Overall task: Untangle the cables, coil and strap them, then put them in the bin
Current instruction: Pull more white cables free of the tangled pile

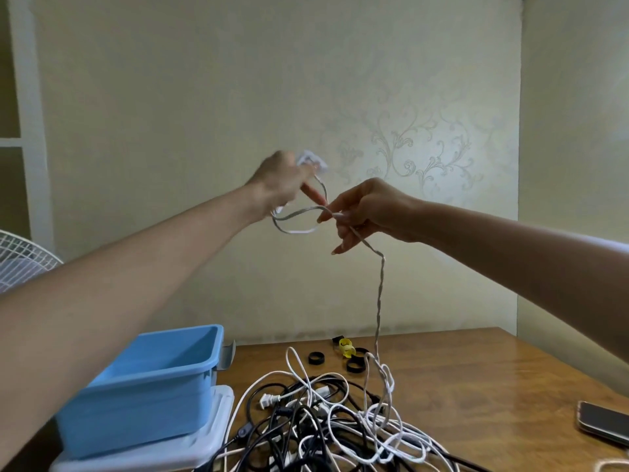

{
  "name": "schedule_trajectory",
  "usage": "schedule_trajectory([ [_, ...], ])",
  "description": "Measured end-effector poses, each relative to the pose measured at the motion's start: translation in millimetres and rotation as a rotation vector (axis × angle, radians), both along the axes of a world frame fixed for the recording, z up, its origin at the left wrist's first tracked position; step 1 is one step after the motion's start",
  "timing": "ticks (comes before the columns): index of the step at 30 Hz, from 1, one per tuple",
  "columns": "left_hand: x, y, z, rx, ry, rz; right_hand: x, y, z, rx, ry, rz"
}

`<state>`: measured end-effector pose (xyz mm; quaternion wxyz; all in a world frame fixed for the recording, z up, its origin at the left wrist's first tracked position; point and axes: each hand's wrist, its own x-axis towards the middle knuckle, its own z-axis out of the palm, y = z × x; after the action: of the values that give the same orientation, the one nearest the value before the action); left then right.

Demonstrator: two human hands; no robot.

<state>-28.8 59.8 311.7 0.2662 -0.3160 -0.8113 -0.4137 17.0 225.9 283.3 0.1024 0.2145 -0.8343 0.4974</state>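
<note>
Soft, dim, even indoor light with faint shadows. The raised left hand [279, 180] smears with motion blur; wide-angle edges bend.

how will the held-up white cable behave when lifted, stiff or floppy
Probably floppy: the white cable hangs limp from the right hand and loops loosely near the left hand. Likely to snag, since its lower end runs into the tangled pile.

Home room: patterned wallpaper [408, 148], fan [20, 260]

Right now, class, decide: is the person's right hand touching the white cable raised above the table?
Touching. The head view shows the right hand pinching the white cable between thumb and fingers; it hangs from there to the pile.
</note>
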Motion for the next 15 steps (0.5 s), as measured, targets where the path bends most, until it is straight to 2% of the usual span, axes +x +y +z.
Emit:
schedule_trajectory([
  [2, 4, 10, -7, -0.165, 0.014, 0.074, -2, -6, 0, -0.041, -0.003, -0.025],
  [3, 6, 14, -10, -0.19, -0.039, 0.049, -2, -8, 1, -0.051, 0.006, -0.049],
  [6, 8, 11, -9, -0.092, -0.309, -0.126, -6, -7, 2, -0.048, 0.02, -0.128],
  [9, 4, 3, -6, -0.047, -0.39, -0.232, -6, -1, 4, -0.034, 0.02, -0.13],
  [12, -1, 2, -6, 0.124, -0.381, -0.295, -5, 0, 3, -0.04, 0.063, -0.085],
  [15, -8, 2, 1, 0.424, -0.352, -0.303, -7, 3, 3, -0.058, 0.138, -0.139],
])
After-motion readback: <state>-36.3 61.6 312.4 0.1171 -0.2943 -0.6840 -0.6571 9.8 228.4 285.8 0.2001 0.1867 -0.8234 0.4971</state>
